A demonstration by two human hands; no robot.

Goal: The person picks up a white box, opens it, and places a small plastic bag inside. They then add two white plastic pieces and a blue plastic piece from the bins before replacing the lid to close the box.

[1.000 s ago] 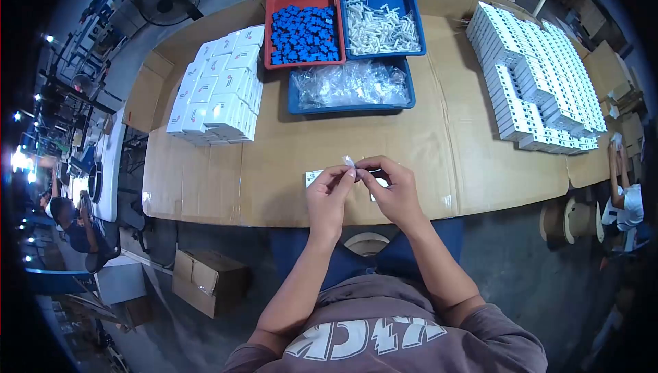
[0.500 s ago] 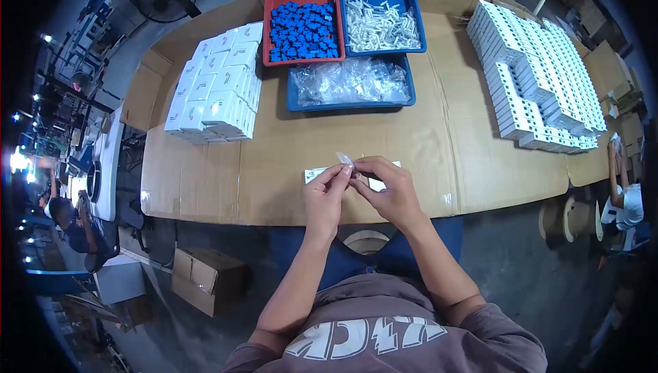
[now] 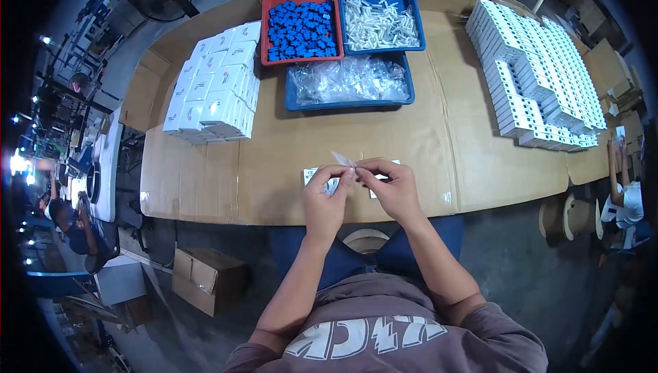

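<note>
Between my two hands, over the near part of the cardboard-topped table, is a small clear plastic bag (image 3: 341,159). Its free end sticks up to the left. My left hand (image 3: 325,198) pinches it between thumb and forefinger. My right hand (image 3: 393,191) grips it from the other side, fingertips touching the left ones. Whatever the bag may contain is hidden by the fingers. Under the hands lies white printed packaging, with one white piece (image 3: 310,177) showing by the left hand and another (image 3: 374,193) by the right; both are partly covered.
Ahead stand a red tray (image 3: 266,27) of blue plastic pieces, a blue tray (image 3: 417,27) of white pieces and another blue tray (image 3: 349,106) of clear bags. White boxes are stacked at left (image 3: 205,89) and right (image 3: 528,92). People sit at both sides.
The bag's free end has tipped further left. My fingertips have shifted slightly on it, and my right hand uncovers more of the white piece beneath.
</note>
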